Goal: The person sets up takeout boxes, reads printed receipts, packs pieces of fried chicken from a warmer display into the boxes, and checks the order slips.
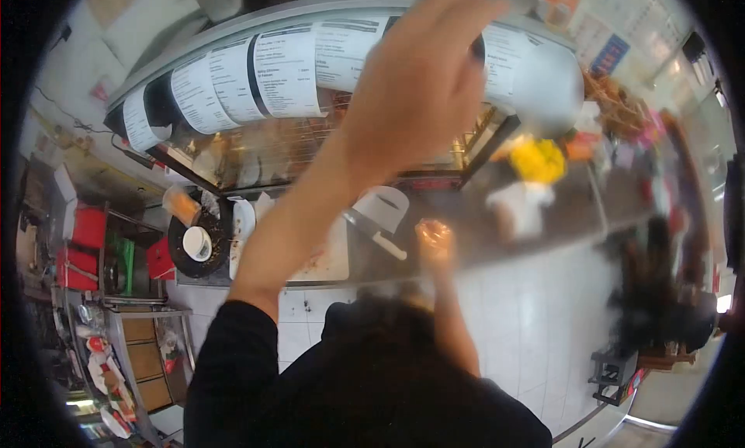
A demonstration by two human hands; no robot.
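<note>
My left hand (pixel 419 83) is raised close to the camera, in front of a row of printed paper slips (pixel 283 75) along the top of a glass display case. Its fingers look stretched out and apart, though blurred; I see nothing held in it. My right hand (pixel 434 238), in a clear plastic glove, is low over the counter with its fingers curled in; what they hold, if anything, is hidden. Just left of it lies a knife (pixel 380 237) with a pale handle, beside a white rounded sheet (pixel 380 209). A white cutting board (pixel 334 254) is partly behind my left forearm.
A black round tray (pixel 221 254) bears a white tub (pixel 197 244), with an orange cup (pixel 182 206) by it. Further right are a white bag (pixel 521 207) and a yellow bundle (pixel 538 161). Shelving with red boxes (pixel 80 246) stands at left. A blurred white roundish shape (pixel 547 87) is near the slips.
</note>
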